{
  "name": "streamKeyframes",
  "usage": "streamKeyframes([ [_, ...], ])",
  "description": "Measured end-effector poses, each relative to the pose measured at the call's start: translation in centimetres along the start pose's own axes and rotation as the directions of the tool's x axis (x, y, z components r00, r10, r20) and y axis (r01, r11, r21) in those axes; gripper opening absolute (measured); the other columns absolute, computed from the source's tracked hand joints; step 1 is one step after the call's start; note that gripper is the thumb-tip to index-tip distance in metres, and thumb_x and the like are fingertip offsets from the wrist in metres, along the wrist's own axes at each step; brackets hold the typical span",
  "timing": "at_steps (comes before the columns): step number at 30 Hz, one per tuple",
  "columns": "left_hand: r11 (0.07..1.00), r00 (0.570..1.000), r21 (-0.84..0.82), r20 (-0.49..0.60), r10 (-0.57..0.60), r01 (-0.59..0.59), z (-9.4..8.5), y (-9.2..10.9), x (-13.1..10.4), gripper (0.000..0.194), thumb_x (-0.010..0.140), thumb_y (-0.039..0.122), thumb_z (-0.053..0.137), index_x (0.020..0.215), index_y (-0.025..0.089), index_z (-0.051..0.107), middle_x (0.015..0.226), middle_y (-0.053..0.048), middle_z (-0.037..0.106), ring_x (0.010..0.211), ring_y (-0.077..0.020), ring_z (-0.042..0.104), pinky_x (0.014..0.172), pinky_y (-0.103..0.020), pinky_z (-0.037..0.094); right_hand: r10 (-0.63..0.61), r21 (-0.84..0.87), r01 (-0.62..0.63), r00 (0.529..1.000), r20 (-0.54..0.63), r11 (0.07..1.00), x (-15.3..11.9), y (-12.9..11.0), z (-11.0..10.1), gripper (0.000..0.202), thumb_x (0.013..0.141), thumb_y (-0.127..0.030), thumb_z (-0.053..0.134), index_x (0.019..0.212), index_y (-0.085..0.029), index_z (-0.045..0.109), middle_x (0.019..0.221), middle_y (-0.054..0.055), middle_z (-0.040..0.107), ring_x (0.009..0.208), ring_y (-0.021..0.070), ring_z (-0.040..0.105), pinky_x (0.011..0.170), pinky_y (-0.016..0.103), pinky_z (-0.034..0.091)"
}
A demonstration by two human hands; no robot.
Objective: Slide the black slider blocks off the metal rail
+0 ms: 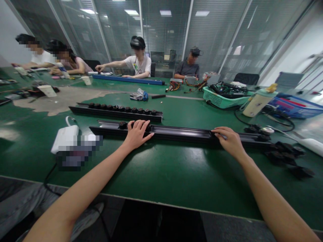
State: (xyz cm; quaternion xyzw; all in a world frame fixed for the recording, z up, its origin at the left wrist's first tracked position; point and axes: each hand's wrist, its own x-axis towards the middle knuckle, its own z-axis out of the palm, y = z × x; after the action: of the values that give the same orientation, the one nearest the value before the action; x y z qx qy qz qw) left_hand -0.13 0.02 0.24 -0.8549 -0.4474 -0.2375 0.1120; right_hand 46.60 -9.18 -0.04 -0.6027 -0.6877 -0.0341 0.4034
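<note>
A long black channel rail (181, 132) lies across the green table. My left hand (137, 133) rests over its left part, fingers spread over dark pieces in the channel; one round black piece (122, 125) shows just left of the fingers. Farther right, my right hand (228, 139) has thumb and fingertips pressed together at a dark spot in the channel; what they hold is too small to make out. Behind lies a second black rail (116, 114) with a row of several black pieces. Loose black pieces (285, 153) sit by the first rail's right end.
A white power bank (64, 137) and a blurred-out item are at left on the green table (176, 174). A green basket (222, 97) of cables, a pale bottle (258, 102) and a blue basket (297, 107) stand at back right. Several people sit across the table.
</note>
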Motion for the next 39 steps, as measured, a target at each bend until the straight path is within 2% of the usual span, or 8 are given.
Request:
streamKeyframes([
  [10, 1.000, 1.000, 0.001, 0.005, -0.007, 0.007, -0.1, 0.2, 0.1, 0.069, 0.107, 0.061, 0.042, 0.161, 0.019, 0.047, 0.149, -0.021, 0.062, 0.145, -0.0372, 0.048, 0.123, -0.059, 0.022, 0.015, -0.019, -0.015, 1.000, 0.023, 1.000, -0.1, 1.0, -0.9, 0.029, 0.094, -0.029, 0.057, 0.102, -0.027, 0.085, 0.113, 0.011, 0.079, 0.113, 0.0326, 0.071, 0.108, 0.056, 0.054],
  [23, 1.000, 1.000, -0.002, -0.013, 0.002, -0.002, 0.3, 0.2, 0.1, 0.068, 0.107, 0.060, 0.045, 0.161, 0.019, 0.048, 0.148, -0.020, 0.062, 0.143, -0.0384, 0.050, 0.122, -0.059, 0.024, -0.026, -0.023, 0.025, 0.999, -0.024, 0.999, -0.1, 3.2, -1.1, 0.027, 0.092, -0.031, 0.059, 0.100, -0.026, 0.084, 0.110, 0.012, 0.079, 0.110, 0.0334, 0.073, 0.104, 0.056, 0.057],
  [30, 1.000, 1.000, 0.015, -0.015, 0.017, -0.017, 0.4, 0.1, 0.3, 0.069, 0.108, 0.061, 0.041, 0.159, 0.015, 0.048, 0.147, -0.022, 0.062, 0.142, -0.0386, 0.051, 0.120, -0.060, 0.025, -0.041, -0.049, 0.039, 0.999, -0.036, 0.998, -0.3, 2.4, -1.0, 0.032, 0.094, -0.037, 0.061, 0.114, -0.023, 0.082, 0.118, 0.015, 0.076, 0.114, 0.0335, 0.071, 0.108, 0.055, 0.056],
  [39, 1.000, 1.000, 0.000, -0.018, 0.009, -0.009, 0.4, 0.3, 0.4, 0.069, 0.107, 0.061, 0.044, 0.160, 0.018, 0.048, 0.147, -0.021, 0.062, 0.141, -0.0384, 0.050, 0.121, -0.060, 0.024, 0.028, -0.045, -0.030, 0.999, -0.043, 0.999, -0.3, 3.8, -0.5, 0.040, 0.094, -0.046, 0.064, 0.122, -0.020, 0.076, 0.117, 0.017, 0.078, 0.112, 0.0358, 0.072, 0.106, 0.056, 0.056],
])
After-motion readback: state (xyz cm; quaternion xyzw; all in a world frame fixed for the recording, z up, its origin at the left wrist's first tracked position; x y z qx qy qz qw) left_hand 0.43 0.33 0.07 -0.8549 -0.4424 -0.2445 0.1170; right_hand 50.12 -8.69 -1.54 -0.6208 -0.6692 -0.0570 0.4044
